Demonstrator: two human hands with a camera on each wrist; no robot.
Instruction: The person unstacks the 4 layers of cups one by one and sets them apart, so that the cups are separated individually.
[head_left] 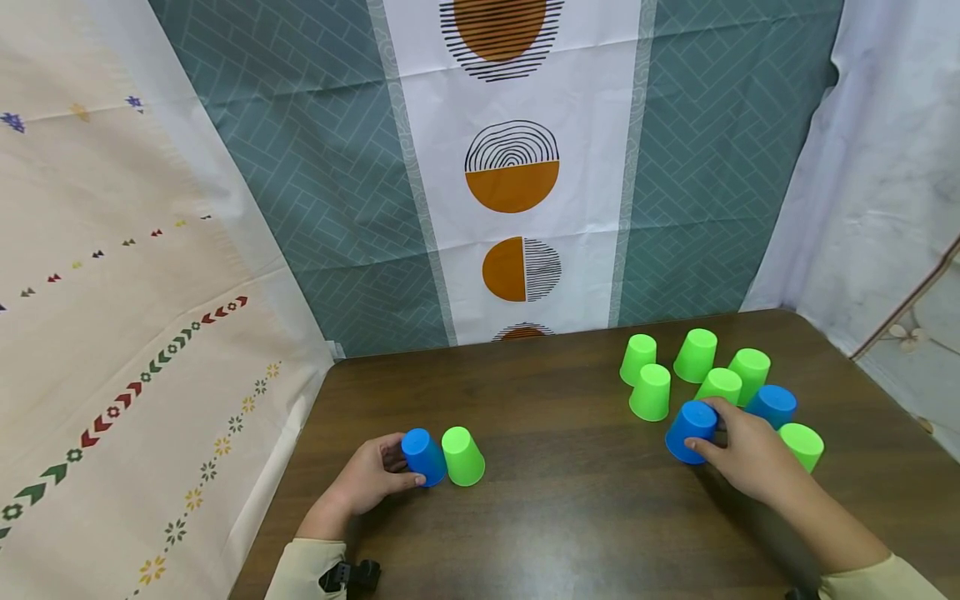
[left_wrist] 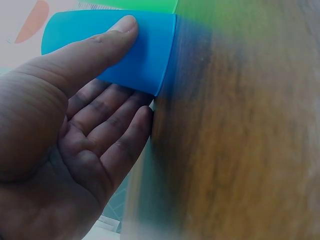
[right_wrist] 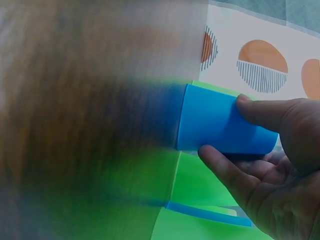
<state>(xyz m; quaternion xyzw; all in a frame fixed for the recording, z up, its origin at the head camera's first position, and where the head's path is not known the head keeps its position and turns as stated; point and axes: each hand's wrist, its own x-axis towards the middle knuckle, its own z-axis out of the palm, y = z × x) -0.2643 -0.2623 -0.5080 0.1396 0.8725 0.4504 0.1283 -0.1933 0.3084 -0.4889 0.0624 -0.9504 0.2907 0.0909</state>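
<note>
Two cups stand upside down side by side at the left of the table: a blue cup (head_left: 423,457) and a green cup (head_left: 463,457). My left hand (head_left: 372,477) holds that blue cup, its thumb on the near side and the fingers behind, as the left wrist view also shows. Over on the right, my right hand (head_left: 742,446) grips another upturned blue cup (head_left: 690,432) between thumb and fingers. In the right wrist view this blue cup (right_wrist: 220,120) has green cups (right_wrist: 200,180) close beside it.
Behind and beside my right hand stand several upturned green cups (head_left: 649,392) and one more blue cup (head_left: 772,406). A green cup (head_left: 802,444) sits partly behind the right wrist. The brown wooden table (head_left: 555,500) ends at a hanging patterned cloth (head_left: 525,275).
</note>
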